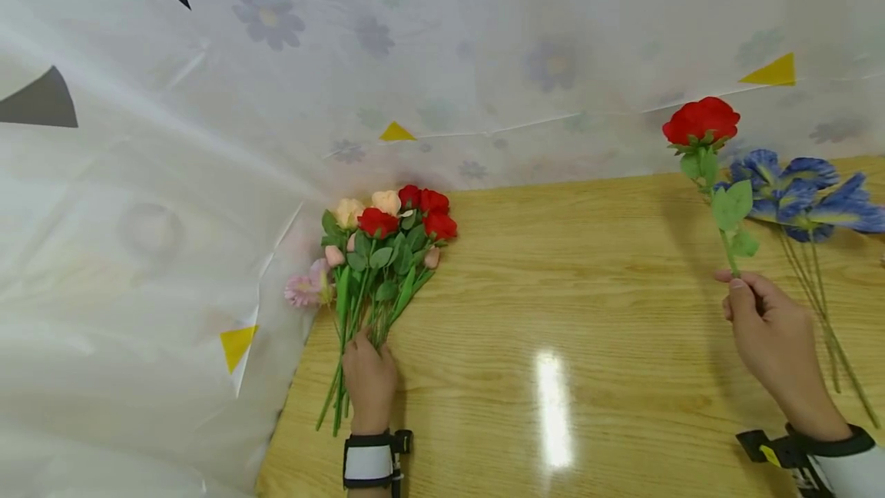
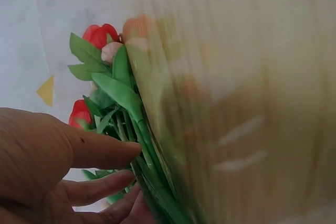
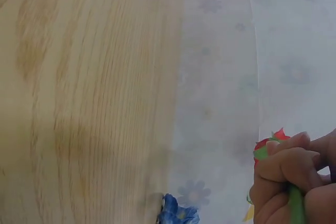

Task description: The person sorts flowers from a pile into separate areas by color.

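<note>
Rose (image 1: 701, 123): one round red bloom on a slim, leafy green stem, held upright over the right side of the wood-grain worktop (image 1: 588, 290).
Right hand (image 1: 777, 336): thumb and fingers pinch the rose's lower stem.
Left hand (image 1: 370, 383): fingers grip the green stems of a mixed bunch (image 1: 380, 248) of red, cream and pale-pink blooms.
Left edge: the bunch lies near it; a ruffled pink-purple flower (image 1: 309, 285) shows against the white, faintly flower-printed sheet (image 1: 442, 29).
Far edge: blue, yellow-streaked flowers (image 1: 805, 198) lie near its right end, thin stems running beside the right hand.
Middle: broad wood grain separates both hands.
</note>
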Demonstrator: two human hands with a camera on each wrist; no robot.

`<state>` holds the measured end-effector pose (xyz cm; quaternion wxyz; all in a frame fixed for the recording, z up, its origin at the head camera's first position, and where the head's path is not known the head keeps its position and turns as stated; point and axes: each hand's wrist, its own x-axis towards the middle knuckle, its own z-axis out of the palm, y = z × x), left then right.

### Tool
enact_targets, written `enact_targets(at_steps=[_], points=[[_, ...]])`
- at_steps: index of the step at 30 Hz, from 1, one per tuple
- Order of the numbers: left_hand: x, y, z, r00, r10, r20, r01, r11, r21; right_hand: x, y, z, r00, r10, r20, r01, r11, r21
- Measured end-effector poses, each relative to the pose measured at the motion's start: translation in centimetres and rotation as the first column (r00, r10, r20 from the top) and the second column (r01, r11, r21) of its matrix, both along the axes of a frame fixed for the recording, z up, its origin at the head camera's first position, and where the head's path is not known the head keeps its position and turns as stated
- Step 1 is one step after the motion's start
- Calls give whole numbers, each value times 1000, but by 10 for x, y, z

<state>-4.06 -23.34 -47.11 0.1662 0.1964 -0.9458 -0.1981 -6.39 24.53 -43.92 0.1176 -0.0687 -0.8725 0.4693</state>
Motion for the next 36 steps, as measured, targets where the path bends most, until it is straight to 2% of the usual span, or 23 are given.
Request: enact_targets(at_steps=[4, 11, 23, 32, 36], points=[[0, -2, -1, 1000, 14, 12, -13, 999, -30, -2, 4, -5, 998, 54, 20, -55, 996, 76], [0, -4, 1, 1000, -7, -8, 7, 1000, -16, -4, 9, -10, 994, 100, 49, -107, 979, 176], [3, -2, -1, 999, -23, -32, 23, 1000, -8, -7, 10, -17, 990, 94, 101, -114, 970, 215], [1, 1, 3, 995, -47, -88, 45, 999, -31, -9, 8, -24, 995, 68, 75, -85, 967, 241], [-1, 2, 4, 996, -49, -75, 51, 999, 18, -12, 9, -27, 995, 72, 67, -86, 966, 245]])
